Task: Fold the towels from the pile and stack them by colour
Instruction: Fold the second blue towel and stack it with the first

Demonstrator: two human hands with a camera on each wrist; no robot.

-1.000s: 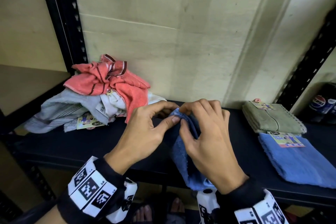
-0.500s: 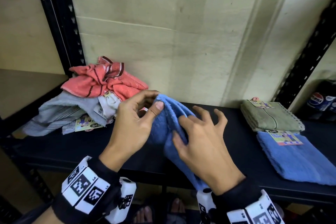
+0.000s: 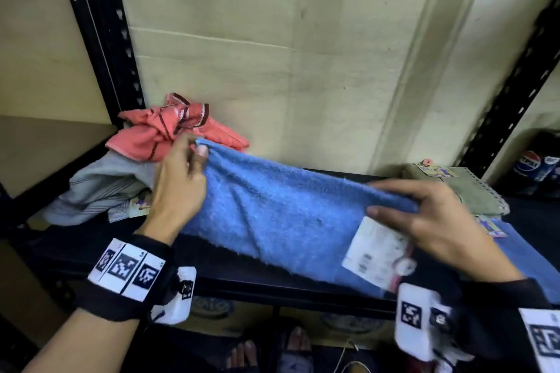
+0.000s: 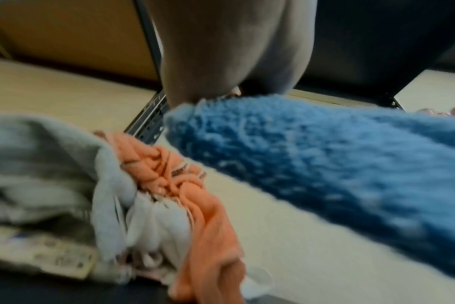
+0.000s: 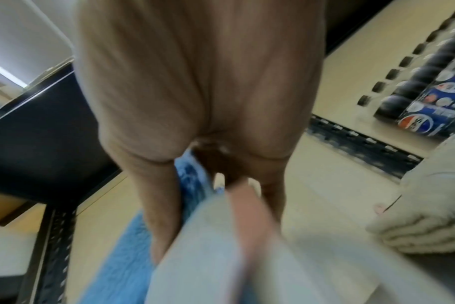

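A blue towel [image 3: 281, 215] is stretched out wide above the black shelf [image 3: 75, 251], its lower edge hanging over the front. My left hand [image 3: 194, 157] pinches its upper left corner [image 4: 185, 115]. My right hand [image 3: 391, 200] grips its upper right corner, where a white paper tag [image 3: 372, 251] hangs down. In the right wrist view the blue towel [image 5: 117, 257] and the tag [image 5: 208, 257] dangle below my fingers. The unfolded pile sits at the left: a coral towel [image 3: 163, 136] on top of a grey towel [image 3: 100, 188]. Folded at the right lie an olive towel [image 3: 475, 191] and a blue one [image 3: 533, 257].
Black perforated uprights [image 3: 100, 39] frame the shelf on both sides, with a cream wall close behind. Pepsi bottles [image 3: 536, 163] stand past the right upright. A wooden shelf [image 3: 45, 145] adjoins at the left. Feet in sandals [image 3: 242, 354] show on the floor below.
The hands have moved apart, left hand leftward and right hand rightward, pulling the bunched blue towel out into a wide sheet. The white tag has come into view.
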